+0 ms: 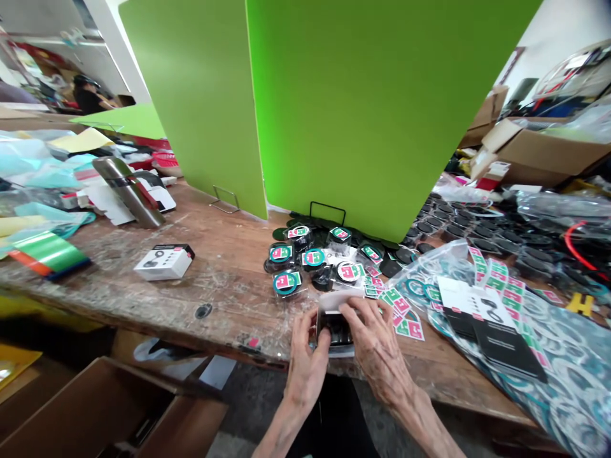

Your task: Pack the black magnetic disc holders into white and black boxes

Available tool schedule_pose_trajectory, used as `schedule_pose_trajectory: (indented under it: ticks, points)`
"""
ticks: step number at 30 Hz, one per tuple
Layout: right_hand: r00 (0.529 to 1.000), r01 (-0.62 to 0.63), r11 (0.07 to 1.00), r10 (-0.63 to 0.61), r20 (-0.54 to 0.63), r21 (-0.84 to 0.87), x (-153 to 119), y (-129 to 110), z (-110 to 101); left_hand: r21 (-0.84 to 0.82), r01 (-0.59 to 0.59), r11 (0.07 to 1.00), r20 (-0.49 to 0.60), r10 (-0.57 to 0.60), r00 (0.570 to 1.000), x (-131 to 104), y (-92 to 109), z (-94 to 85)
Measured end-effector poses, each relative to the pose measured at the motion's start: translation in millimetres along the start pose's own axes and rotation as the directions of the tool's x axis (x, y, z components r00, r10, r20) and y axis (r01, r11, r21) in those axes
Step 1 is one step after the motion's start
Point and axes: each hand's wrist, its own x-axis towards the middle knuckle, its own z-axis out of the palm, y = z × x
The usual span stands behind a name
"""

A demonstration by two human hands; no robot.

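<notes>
At the table's front edge a small open box [340,298] stands with its pale flap raised and something black inside. My left hand [306,353] is closed around the box's left side, its thumb at the opening. My right hand [377,334] is closed over the right side, with fingertips at the opening. What the fingertips press on inside is partly hidden. Just beyond the box lie several bagged black round pieces [286,281] with teal rings and pink-and-green stickers. Loose stickers [409,326] lie beside my right hand.
A closed white box [165,262] and a steel flask [128,191] are on the left. Green panels [372,108] stand behind. At right lie a bag of teal and white rings [563,388] and black cards [510,350]. A cardboard box [119,407] sits below the edge.
</notes>
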Motion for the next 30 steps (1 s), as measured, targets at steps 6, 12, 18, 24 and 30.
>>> schedule_pose_trajectory:
  ticks: [6,12,18,24,30]
  points:
    - [0.991,0.07,0.988,-0.084,-0.1,-0.134,-8.0,3.4,8.6,-0.175,0.066,0.982,0.029,-0.062,0.998,0.2,3.0,0.6]
    - [0.995,0.036,0.981,-0.053,-0.085,-0.19,-3.3,1.1,8.6,-0.057,-0.018,0.998,0.069,0.022,0.997,-5.7,-3.6,-3.9]
    - [0.999,0.047,0.999,-0.047,0.026,0.002,-12.2,7.1,6.7,0.077,-0.197,0.977,0.102,0.188,0.977,-9.1,-23.7,-10.5]
    - [0.837,-0.491,0.569,0.519,0.176,0.66,-27.9,16.4,11.4,0.284,-0.451,0.846,0.091,0.444,0.891,-6.6,-23.4,-14.1]
    - [0.844,-0.488,0.183,0.348,0.408,0.853,-19.1,22.0,18.5,0.139,-0.293,0.946,0.152,0.272,0.95,2.9,-10.2,-15.9]
